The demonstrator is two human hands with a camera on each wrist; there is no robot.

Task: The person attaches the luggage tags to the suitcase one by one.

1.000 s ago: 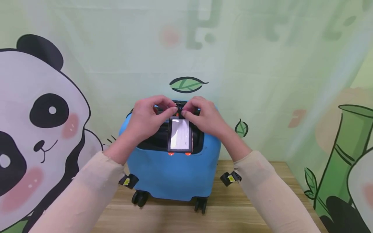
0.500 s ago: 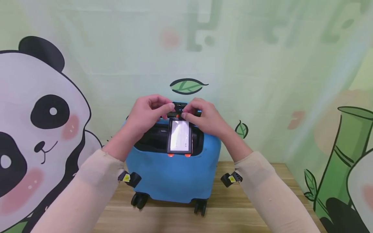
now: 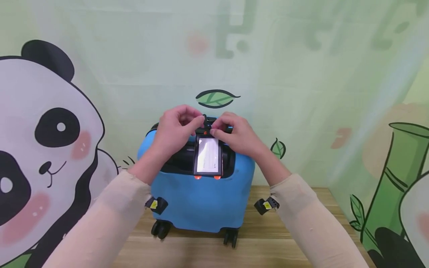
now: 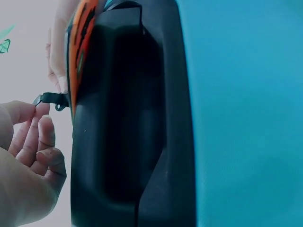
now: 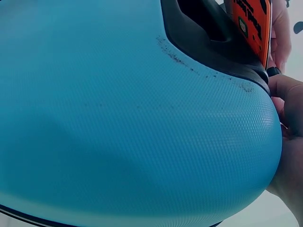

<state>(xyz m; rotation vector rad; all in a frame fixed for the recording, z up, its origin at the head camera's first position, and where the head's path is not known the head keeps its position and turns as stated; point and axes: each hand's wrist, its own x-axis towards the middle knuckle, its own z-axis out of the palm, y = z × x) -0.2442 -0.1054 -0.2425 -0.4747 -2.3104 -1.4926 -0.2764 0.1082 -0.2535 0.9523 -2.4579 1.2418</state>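
Note:
A blue suitcase (image 3: 201, 203) stands upright on its wheels. Over the black handle recess (image 3: 179, 158) at its top lies a luggage tag (image 3: 207, 156) with a white card face. The wrist views show the tag's orange back (image 4: 84, 35). My left hand (image 3: 175, 130) pinches the free end of the tag's short black strap (image 4: 53, 98) between thumb and finger. From the other side, my right hand (image 3: 239, 134) pinches the strap close to the tag's upper edge. The fingertips of both hands nearly meet above the tag, and the right fingertips partly hide the strap.
The suitcase rests on a wood-grain surface (image 3: 187, 253), its black wheels (image 3: 161, 229) toward me. Close behind it hangs a pale green backdrop (image 3: 140, 85) printed with a panda, leaves and bamboo. A small black camera sits under each wrist.
My left hand drew back slightly to the left, then came up and right to the strap end, which now stands raised. The right hand stays at the strap; the suitcase has not moved.

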